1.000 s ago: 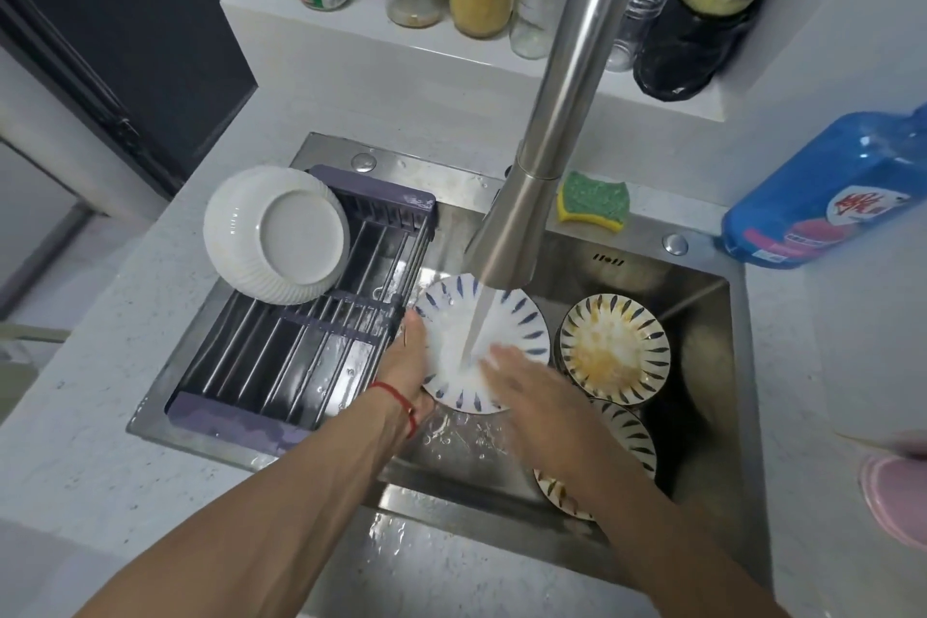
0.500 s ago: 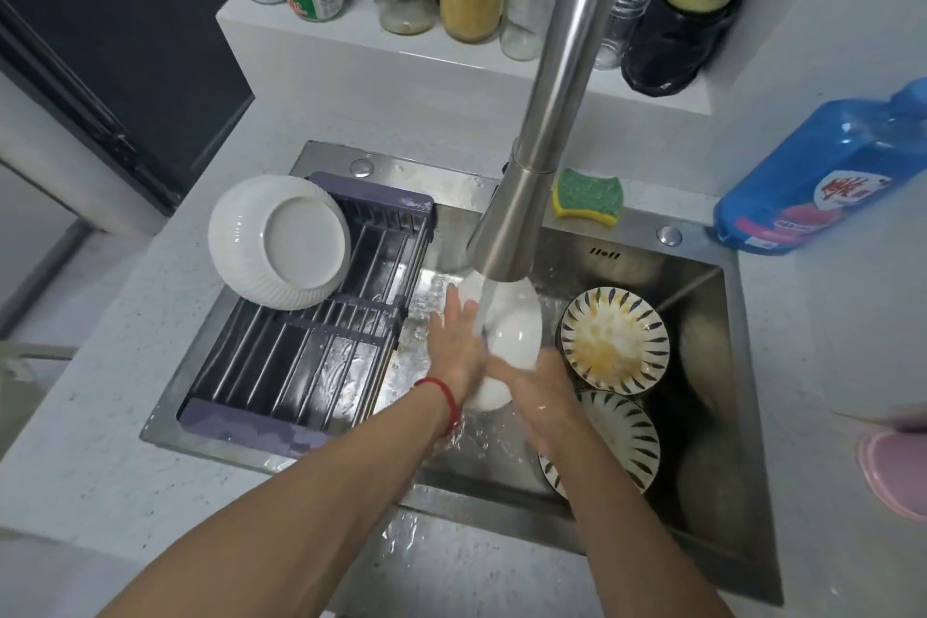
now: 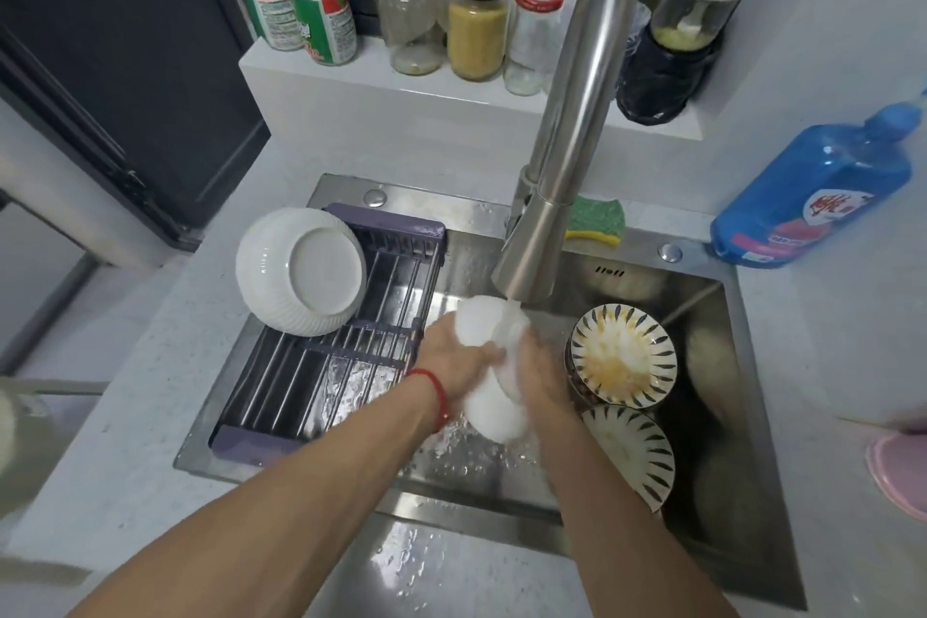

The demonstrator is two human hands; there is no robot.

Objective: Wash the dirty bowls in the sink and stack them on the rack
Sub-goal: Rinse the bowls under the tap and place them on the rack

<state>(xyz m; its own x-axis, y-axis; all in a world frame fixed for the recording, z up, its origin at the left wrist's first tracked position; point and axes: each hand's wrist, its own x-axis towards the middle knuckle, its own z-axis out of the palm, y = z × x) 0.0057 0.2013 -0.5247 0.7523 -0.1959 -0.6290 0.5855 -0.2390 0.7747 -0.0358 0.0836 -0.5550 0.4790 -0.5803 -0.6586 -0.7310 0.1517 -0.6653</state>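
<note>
- both hands are wrapped round one bowl (image 3: 494,412), tipped on edge under the tap (image 3: 531,261); left hand (image 3: 451,356) grips its 9 o'clock side, right hand (image 3: 539,379) rubs the 3 o'clock side
- looks like the rinse step; next I'd guess it goes over to the rack (image 3: 311,381) at 9 o'clock
- two dirty patterned bowls wait at 3 o'clock: one (image 3: 629,452) nearer, one (image 3: 622,354) behind it
- a white bowl (image 3: 301,271) already sits upside down on the rack's far end

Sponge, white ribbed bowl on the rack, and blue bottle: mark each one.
Sponge (image 3: 596,220): head view, green top face.
White ribbed bowl (image 3: 323,266): head view, flat underside.
Blue bottle (image 3: 822,186): head view, body above the label.
</note>
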